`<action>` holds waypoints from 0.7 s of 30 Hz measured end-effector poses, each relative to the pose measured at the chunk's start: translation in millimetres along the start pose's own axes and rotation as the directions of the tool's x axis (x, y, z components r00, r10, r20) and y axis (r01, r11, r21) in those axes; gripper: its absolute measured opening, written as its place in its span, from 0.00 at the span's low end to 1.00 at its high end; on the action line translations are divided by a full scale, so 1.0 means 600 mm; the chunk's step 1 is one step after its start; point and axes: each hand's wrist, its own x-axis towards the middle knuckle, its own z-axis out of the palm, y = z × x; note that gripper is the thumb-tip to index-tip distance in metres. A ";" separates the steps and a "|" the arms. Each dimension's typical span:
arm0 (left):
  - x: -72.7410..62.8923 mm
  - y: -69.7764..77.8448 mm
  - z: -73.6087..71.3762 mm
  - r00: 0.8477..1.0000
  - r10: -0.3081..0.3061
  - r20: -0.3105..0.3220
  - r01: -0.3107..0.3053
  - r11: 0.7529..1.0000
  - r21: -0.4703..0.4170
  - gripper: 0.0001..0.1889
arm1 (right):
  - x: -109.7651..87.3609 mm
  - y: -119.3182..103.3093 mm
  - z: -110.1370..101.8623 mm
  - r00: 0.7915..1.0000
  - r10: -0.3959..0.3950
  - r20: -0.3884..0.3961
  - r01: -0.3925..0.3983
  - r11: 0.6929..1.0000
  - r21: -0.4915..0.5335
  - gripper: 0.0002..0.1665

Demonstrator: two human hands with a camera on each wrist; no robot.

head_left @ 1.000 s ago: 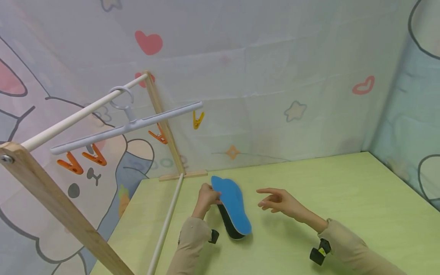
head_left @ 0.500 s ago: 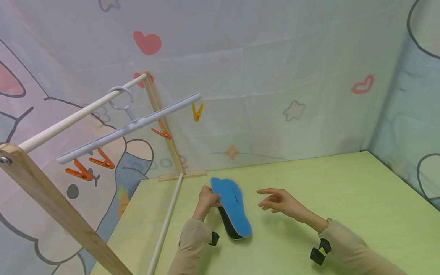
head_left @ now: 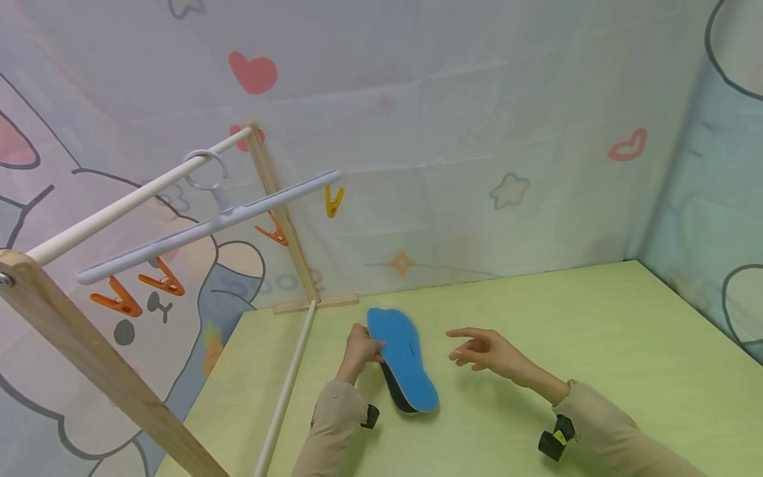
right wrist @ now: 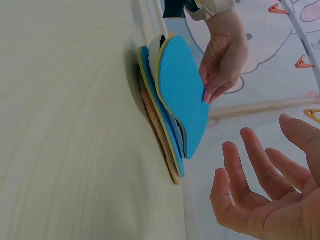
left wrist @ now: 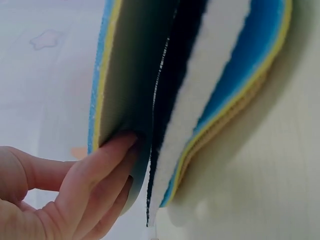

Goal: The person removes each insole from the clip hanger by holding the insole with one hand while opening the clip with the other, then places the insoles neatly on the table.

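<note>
A blue insole (head_left: 406,361) lies tilted on top of a small pile of insoles on the table. My left hand (head_left: 361,346) pinches its left edge, thumb on the blue face and fingers underneath. In the left wrist view the edge is raised, with a gap over a black and white insole (left wrist: 212,55). Below that come another blue insole (left wrist: 262,42) with a yellow rim and, in the right wrist view, a tan layer (right wrist: 151,111) at the bottom. My right hand (head_left: 491,354) hovers to the right of the pile, fingers loosely bent, holding nothing.
At the left stands a wooden rack (head_left: 113,368) with a white top rod (head_left: 143,193). From it hangs a pale grey hanger (head_left: 208,227) carrying orange clips (head_left: 119,298) and a yellow clip (head_left: 333,201). A white lower rod (head_left: 289,384) runs along the table, left of my left hand.
The hanger sways on its rod: its right end rose, then dropped again, and the clips shifted with it. Both hands and the insole stay nearly still.
</note>
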 end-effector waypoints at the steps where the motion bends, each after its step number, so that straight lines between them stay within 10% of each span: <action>1: 0.000 -0.001 0.000 1.000 -0.001 0.000 0.001 1.000 0.006 0.20 | 0.000 0.000 0.000 1.000 0.000 0.000 0.000 1.000 0.002 0.29; 21: -0.003 -0.018 -0.014 0.998 -0.056 -0.009 0.056 0.998 -0.035 0.16 | 0.000 0.005 0.006 1.000 0.011 0.005 -0.011 1.000 0.007 0.31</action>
